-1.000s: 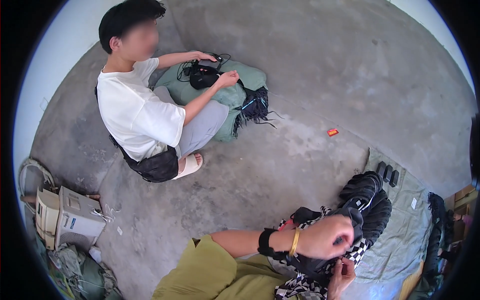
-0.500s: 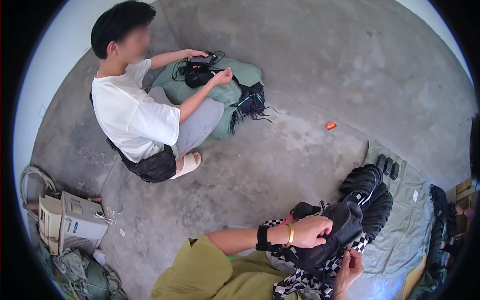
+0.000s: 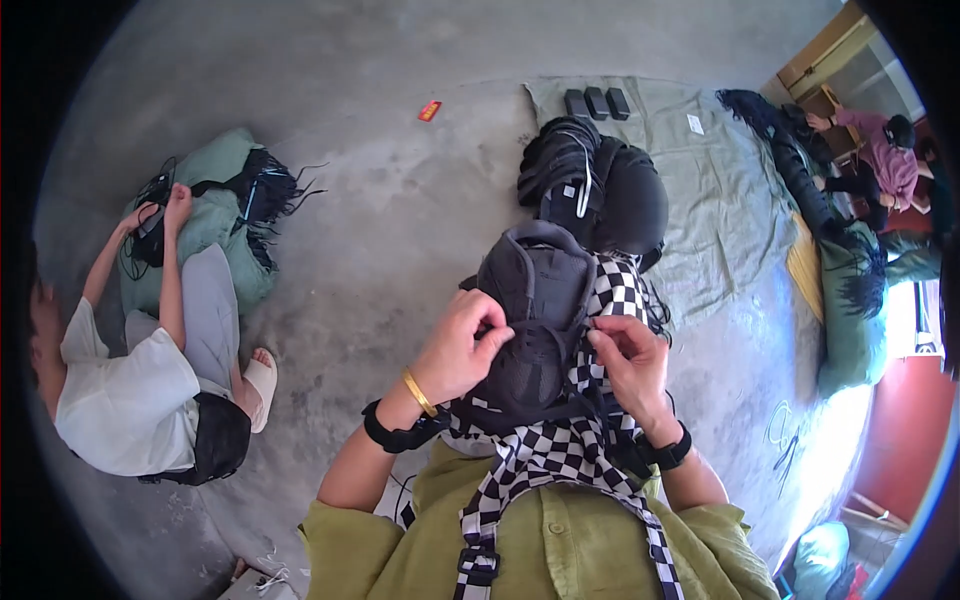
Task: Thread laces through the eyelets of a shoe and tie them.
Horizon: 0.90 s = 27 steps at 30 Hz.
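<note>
A dark grey shoe [image 3: 545, 275] rests on my lap, its padded opening facing away from me and its toe toward me. My left hand [image 3: 455, 345] pinches the black shoelace [image 3: 540, 335] on the shoe's left side, thumb against forefinger. On the other side my right hand [image 3: 632, 365] is closed in a pinch at the lace's other end. Under the shoe lies black-and-white checkered cloth [image 3: 620, 285], joined to checkered straps [image 3: 480, 520] over my green shirt.
Black bulky items [image 3: 630, 200] sit just beyond the shoe. A grey-green cloth [image 3: 700, 230] carries several black blocks [image 3: 597, 103]. At left a person in white [image 3: 130, 410] sits by a green sack [image 3: 200, 215]. A red packet [image 3: 429, 110] lies on the concrete; another person [image 3: 885, 160] is far right.
My view has swung right, so the seated person now appears farther left. My hands have moved to either side of the shoe, whose opening and laces now show.
</note>
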Tool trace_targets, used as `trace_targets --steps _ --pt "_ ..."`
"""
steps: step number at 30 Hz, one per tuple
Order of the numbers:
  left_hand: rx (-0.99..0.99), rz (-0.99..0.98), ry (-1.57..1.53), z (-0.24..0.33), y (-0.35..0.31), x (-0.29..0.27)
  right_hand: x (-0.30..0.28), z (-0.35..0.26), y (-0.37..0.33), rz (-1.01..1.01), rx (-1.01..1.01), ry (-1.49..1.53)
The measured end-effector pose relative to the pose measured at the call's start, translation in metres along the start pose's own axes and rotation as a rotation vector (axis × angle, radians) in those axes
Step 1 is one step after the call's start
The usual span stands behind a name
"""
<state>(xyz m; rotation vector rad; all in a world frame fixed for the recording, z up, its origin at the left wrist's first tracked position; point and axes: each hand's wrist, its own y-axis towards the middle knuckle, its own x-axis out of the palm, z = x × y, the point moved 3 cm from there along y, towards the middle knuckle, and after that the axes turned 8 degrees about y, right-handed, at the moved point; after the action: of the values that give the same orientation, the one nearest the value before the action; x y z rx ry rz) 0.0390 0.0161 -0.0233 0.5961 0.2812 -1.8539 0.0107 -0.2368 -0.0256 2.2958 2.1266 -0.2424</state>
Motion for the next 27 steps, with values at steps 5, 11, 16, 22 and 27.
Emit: trace_targets --steps 5,11,16,22,27 --pt "-0.073 0.013 0.052 0.015 0.003 -0.008 0.007 0.000 0.000 -0.043 -0.194 -0.083" --pt "0.191 0.074 0.358 0.032 0.015 -0.027 0.014 -0.009 -0.009 -0.233 0.230 -0.092" --pt "0.215 0.110 0.390 0.033 0.021 -0.026 0.017 -0.016 -0.013 -0.230 0.064 -0.229" --pt "0.231 0.195 0.394 0.034 0.028 -0.022 0.030 -0.033 -0.016 -0.192 0.013 -0.336" --pt "0.288 0.250 0.435 0.038 0.029 -0.018 0.035 -0.033 -0.008 -0.116 -0.234 -0.448"
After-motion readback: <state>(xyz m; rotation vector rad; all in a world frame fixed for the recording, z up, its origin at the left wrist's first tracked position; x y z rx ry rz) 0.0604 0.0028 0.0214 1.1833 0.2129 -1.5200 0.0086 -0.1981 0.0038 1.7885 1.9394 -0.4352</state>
